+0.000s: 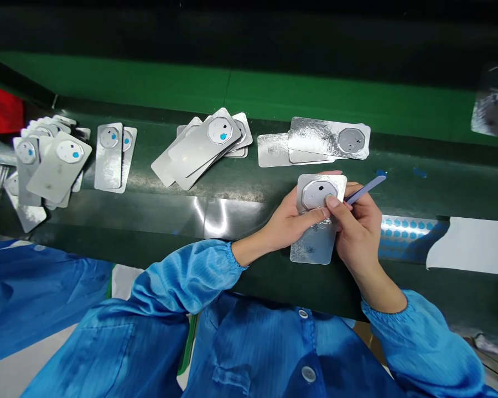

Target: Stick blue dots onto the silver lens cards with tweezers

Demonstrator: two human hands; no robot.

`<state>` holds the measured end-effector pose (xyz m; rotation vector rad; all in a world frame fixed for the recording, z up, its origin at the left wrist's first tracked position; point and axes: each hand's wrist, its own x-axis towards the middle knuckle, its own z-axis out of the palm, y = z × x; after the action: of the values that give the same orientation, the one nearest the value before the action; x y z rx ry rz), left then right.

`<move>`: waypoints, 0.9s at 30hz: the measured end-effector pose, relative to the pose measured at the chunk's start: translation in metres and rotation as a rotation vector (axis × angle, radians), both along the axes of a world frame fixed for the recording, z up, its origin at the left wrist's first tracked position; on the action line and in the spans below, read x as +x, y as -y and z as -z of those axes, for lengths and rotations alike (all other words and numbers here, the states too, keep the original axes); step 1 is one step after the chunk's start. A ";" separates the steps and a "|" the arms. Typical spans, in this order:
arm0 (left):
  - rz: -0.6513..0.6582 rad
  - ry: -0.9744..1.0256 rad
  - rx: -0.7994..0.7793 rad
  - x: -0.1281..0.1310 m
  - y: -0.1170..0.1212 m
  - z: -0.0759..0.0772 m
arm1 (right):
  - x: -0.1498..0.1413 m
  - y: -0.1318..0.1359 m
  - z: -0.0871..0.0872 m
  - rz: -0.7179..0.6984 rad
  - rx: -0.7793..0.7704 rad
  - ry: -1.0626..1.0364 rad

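My left hand (288,224) is closed around the left edge of a silver metal plate (315,243), its thumb lying across the front. Near the plate's top sits a pale octagonal piece (318,193) with small dark holes. My right hand (359,229) presses its thumb on the lower right of that octagon. Between its fingers it also grips a slim purple-blue tool (365,189), which points up and to the right; its exact kind is unclear. Just right of this hand lies a sheet of blue dots (406,232), partly under white paper (473,246).
Behind my hands, similar plates (315,135) overlap on the dark green work surface (240,221). A fanned stack (199,146), a pair of plates (108,160) and a larger pile (58,166), many with blue dots, lie leftward. A co-worker's blue sleeve (45,293) shows at left.
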<state>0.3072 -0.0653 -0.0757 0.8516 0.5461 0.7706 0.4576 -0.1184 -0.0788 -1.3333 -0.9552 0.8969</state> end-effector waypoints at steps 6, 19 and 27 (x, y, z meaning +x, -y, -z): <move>-0.020 -0.043 -0.021 0.000 0.003 0.006 | -0.003 0.000 -0.005 -0.014 0.029 0.030; -0.080 -0.065 0.006 0.002 0.004 0.013 | 0.006 0.001 0.005 -0.040 -0.037 -0.027; -0.046 -0.063 -0.019 0.002 0.003 0.015 | 0.007 0.005 -0.002 -0.021 -0.126 -0.184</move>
<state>0.3089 -0.0679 -0.0905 0.8506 0.6301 0.7807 0.4649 -0.1239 -0.0765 -1.3230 -0.7811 1.0911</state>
